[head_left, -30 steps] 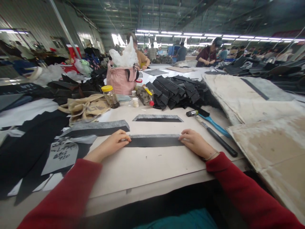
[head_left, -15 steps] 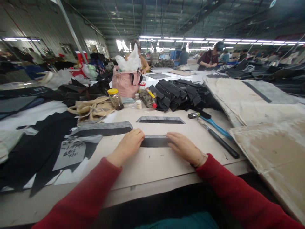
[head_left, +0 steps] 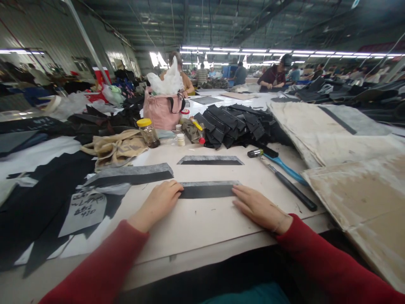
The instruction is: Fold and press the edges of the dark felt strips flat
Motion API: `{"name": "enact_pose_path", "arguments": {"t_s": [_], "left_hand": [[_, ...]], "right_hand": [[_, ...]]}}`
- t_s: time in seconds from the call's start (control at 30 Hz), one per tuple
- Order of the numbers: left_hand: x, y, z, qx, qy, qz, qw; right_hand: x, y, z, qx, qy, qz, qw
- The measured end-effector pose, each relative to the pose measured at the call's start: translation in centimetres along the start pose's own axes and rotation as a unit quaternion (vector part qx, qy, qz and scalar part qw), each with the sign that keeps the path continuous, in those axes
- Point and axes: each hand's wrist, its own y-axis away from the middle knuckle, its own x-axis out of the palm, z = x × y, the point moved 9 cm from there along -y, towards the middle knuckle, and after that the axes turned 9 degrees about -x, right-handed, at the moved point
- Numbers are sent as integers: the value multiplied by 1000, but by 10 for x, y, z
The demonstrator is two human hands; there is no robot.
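Note:
In front of me a dark fabric strip (head_left: 207,191) with a grey upper edge lies flat on the pale board (head_left: 202,230). My left hand (head_left: 160,202) has its fingers bent together at the strip's left end. At the other end, my right hand (head_left: 260,207) rests with fingers stretched out, their tips touching the strip. Just beyond lies a similar strip with slanted ends (head_left: 210,160), dark with a grey border. A longer grey and black piece (head_left: 136,174) sits to the left, close to my left hand.
A hammer (head_left: 292,190) and a blue-handled brush (head_left: 286,168) lie to the right, beside worn boards (head_left: 360,211). Dark cut pieces (head_left: 234,122) are heaped behind. Left stand a yellow-lidded jar (head_left: 148,134) and a pink bag (head_left: 163,112). Co-workers (head_left: 275,76) are further back.
My hands have moved apart along the strip, left hand leftward and right hand rightward. More of the strip shows between them. The view has shifted slightly.

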Motion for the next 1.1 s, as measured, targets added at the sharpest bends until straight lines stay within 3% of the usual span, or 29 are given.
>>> {"name": "enact_pose_path", "arguments": {"t_s": [0.1, 0.2, 0.33, 0.4, 0.57, 0.9, 1.1], "left_hand": [[-2, -9, -20, 14, -76, 8, 997], [2, -24, -70, 87, -63, 9, 994], [17, -42, -145, 197, 11, 1, 980], [29, -49, -164, 214, 29, 2, 976], [45, -59, -165, 189, 55, -12, 980], [43, -55, -158, 160, 40, -29, 986], [43, -55, -158, 163, 37, -27, 986]], "right_hand": [[-18, 17, -34, 57, 34, -28, 997], [-28, 27, -59, 111, 28, -79, 990], [-14, 27, -65, 141, 3, -68, 988], [-6, 23, -61, 138, 5, -51, 989], [-1, 19, -56, 135, -4, -41, 990], [4, 18, -69, 206, -152, -102, 961], [4, 15, -62, 161, -152, -128, 967]]}}
